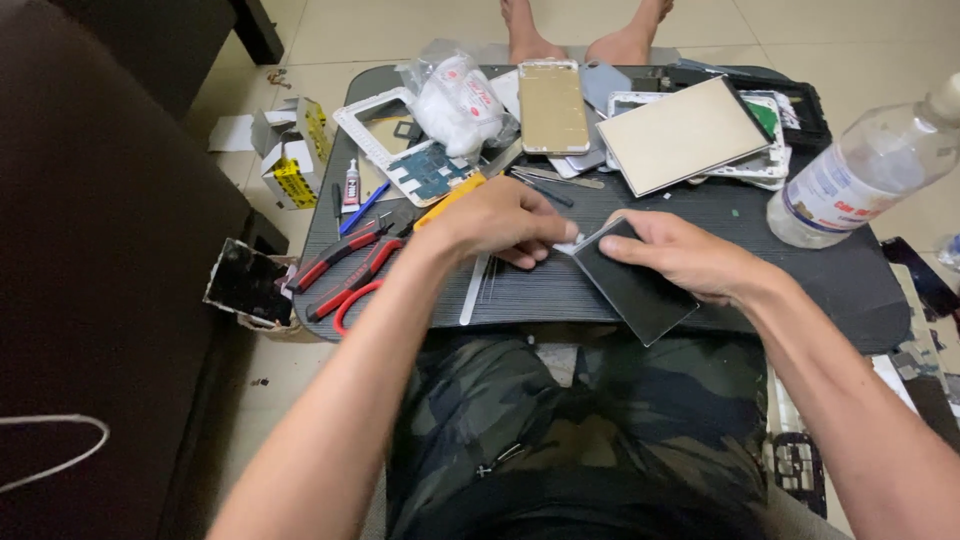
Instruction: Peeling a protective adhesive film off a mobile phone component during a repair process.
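Two hands on one dark panel

Both hands meet over a dark rectangular panel [634, 283], likely a phone screen or back glass, which lies tilted at the near edge of the low dark table [850, 290] with one corner hanging over the person's lap. The right hand [690, 258] lies flat across its upper part, fingers spread and pressing down, seemingly to keep it from sliding. The left hand [505, 222] is closed to a narrow pinch at the panel's upper left corner, where a small white tab or wipe [567, 244] shows between the fingertips; from where I stand I cannot tell which it is, as the fingers cover most of it.

Tools sit within easy reach on the left: red-handled pliers [345, 268], a blue pen [362, 208] and a small glue tube [351, 186]. Farther back are a circuit board [430, 172], a white frame [362, 125], a bag of white wipes [460, 100], a gold phone shell [552, 108] and a beige tablet back [683, 133] propped on other frames. A clear plastic bottle [850, 180] stands at the right edge, well apart from the panel. Small cardboard boxes [290, 150] lie on the floor to the left.
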